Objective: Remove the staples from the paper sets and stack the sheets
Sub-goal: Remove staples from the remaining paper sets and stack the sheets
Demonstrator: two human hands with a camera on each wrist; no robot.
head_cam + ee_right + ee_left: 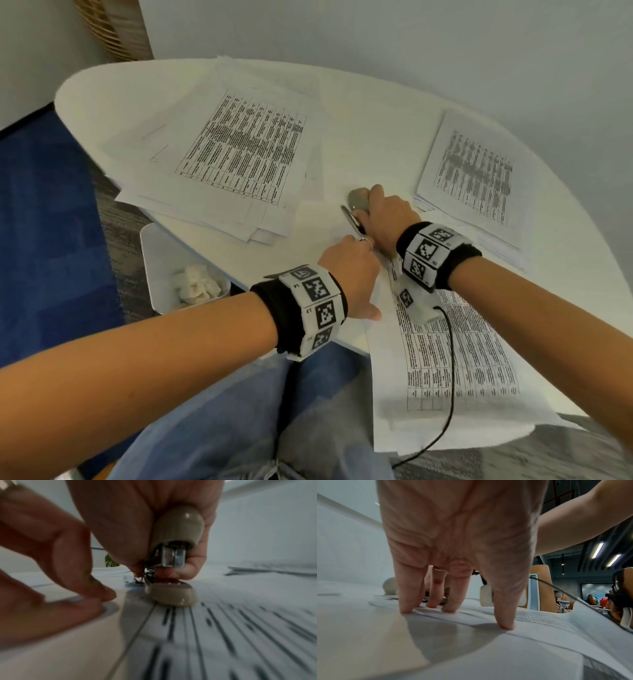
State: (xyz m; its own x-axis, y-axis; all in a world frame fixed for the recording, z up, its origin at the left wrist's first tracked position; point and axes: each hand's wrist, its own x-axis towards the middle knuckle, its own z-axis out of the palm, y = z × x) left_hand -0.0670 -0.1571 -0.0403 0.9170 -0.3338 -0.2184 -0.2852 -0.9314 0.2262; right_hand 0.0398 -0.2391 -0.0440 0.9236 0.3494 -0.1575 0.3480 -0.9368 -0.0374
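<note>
— Nearest? — Printed paper set overhangs the white counter; left hand presses it, fingers straight.
— Beyond? — Right hand's grip holds the stapler. Paper stacks, grey wall behind.

An open office: a white table strewn with printed sheets, orange desk chairs and ceiling strip lights far right

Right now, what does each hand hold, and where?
Right hand grips the beige stapler around its upper body. Left hand holds nothing; its straight fingers press the printed sheets.
</note>
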